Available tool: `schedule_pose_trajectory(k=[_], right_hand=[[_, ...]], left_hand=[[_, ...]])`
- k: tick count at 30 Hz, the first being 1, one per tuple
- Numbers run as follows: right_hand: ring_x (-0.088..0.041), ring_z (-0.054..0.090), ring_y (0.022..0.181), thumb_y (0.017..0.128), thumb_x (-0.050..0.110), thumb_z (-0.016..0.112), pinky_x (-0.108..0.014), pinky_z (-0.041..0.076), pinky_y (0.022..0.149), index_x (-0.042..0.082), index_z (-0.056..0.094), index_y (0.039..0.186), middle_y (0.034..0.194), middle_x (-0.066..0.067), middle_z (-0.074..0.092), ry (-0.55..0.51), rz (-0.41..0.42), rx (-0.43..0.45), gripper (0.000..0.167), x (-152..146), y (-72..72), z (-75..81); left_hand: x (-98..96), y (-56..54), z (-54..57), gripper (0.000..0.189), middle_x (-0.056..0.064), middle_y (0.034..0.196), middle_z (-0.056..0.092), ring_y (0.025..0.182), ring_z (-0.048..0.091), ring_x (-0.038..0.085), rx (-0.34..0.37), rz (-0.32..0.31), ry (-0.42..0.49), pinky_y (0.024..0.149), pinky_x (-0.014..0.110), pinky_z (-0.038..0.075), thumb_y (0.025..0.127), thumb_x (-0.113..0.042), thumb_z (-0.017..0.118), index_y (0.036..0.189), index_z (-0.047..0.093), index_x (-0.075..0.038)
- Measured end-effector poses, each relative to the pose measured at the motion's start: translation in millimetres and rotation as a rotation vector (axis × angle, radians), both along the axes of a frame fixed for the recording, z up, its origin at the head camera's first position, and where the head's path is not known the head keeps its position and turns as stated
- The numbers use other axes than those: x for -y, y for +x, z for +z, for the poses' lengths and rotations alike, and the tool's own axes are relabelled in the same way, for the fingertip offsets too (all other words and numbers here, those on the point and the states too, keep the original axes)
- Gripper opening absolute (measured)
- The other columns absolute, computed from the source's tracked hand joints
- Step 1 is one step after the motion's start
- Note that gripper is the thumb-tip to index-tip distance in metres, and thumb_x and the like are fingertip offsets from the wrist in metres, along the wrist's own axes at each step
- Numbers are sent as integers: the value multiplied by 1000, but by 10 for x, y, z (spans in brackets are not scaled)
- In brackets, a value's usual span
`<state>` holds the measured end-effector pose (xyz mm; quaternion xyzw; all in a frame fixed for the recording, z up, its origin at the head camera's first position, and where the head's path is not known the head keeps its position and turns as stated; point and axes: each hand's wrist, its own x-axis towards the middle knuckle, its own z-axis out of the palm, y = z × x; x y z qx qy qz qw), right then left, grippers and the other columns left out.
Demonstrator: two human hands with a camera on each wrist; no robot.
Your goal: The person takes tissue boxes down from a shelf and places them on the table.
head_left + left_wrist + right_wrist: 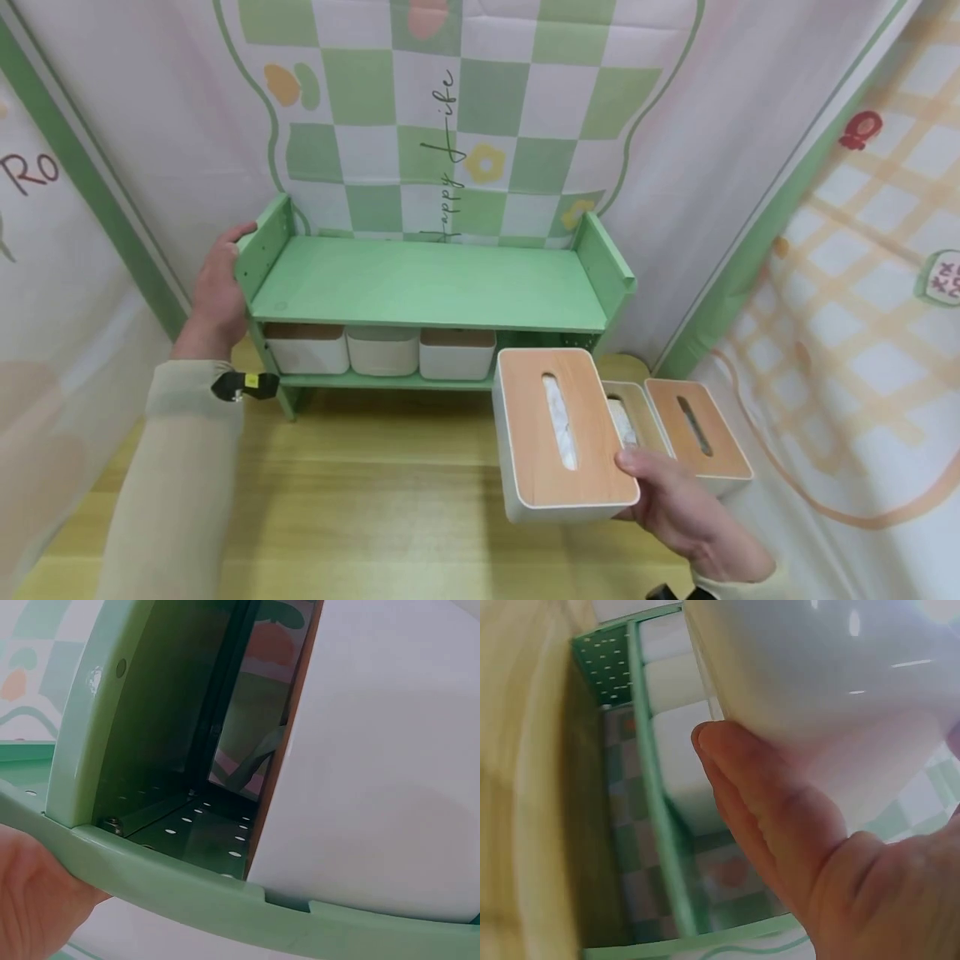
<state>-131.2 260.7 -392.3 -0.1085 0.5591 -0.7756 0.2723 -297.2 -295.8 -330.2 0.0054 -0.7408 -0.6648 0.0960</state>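
My right hand (686,512) grips a white tissue box (528,425) with a wood-coloured lid, thumb on the lid's edge and fingers underneath. White tissue shows in its slot. The box is held up in front of the right end of a green two-tier shelf (435,283). In the right wrist view, the fingers (772,802) press against the box's smooth white side. At the shelf's left end, my left hand (217,287) holds the side panel, fingertips at its top edge. The left wrist view shows only part of that hand (34,892) against the green panel.
Three white boxes, a left one (307,354), a middle one (382,354) and a right one (457,358), stand on the lower tier. Two more tissue boxes, one cream-lidded (641,408) and one wood-lidded (697,425), sit at the right. Patterned curtain (495,100) hangs behind the shelf.
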Motion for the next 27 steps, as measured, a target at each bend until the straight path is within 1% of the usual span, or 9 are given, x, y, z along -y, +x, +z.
schedule_pose_trajectory(k=[3,6,8,12,18,19,25,27], right_hand=[[-20,69,97,105,15,38,-40,56,86,12,64,119,109,-10,71,18,-3,25,30,-1,49,-154],[-19,69,97,105,13,38,-40,56,86,10,68,115,107,-9,72,30,19,58,32,-4,85,-317],[-20,68,99,106,14,38,-40,56,86,9,69,115,108,-9,72,36,30,93,32,3,99,-421],[-22,68,98,105,17,42,-39,56,86,7,68,113,106,-12,72,68,16,160,29,42,104,-605],[-23,68,92,103,20,46,-39,55,84,8,68,103,98,-11,73,114,-17,213,25,130,74,-810],[-23,68,91,103,21,47,-39,55,84,8,68,102,98,-11,73,118,-24,221,25,143,63,-839],[-27,67,93,100,22,53,-42,55,84,5,67,103,102,-16,71,151,-85,254,22,179,5,-1025],[-28,67,94,99,22,54,-42,55,85,5,67,102,103,-16,71,157,-99,259,21,178,-11,-1081]], left_hand=[[-2,9,4,51,14,129,42,91,53,25,16,5,-11,66,33,55,106,-50,16,154,32,-39],[-1,13,9,53,14,130,41,93,53,25,32,13,-43,67,34,55,106,-52,14,155,29,-41],[-2,19,22,54,13,131,41,95,53,25,37,17,-62,69,34,55,105,-53,13,155,28,-41],[0,1,36,54,13,134,41,97,53,26,36,19,-75,71,35,55,104,-57,14,155,27,-42],[-6,-46,40,53,13,139,39,102,53,24,37,20,-54,75,34,54,105,-56,18,155,28,-42],[-6,-46,40,53,14,140,39,102,53,25,37,15,-34,75,35,55,105,-56,18,155,28,-42],[-4,-27,39,52,16,138,39,99,53,27,41,-10,38,70,36,56,106,-55,20,155,30,-40],[-7,-18,38,52,16,136,40,99,53,27,41,-12,37,69,36,56,106,-55,20,155,30,-40]])
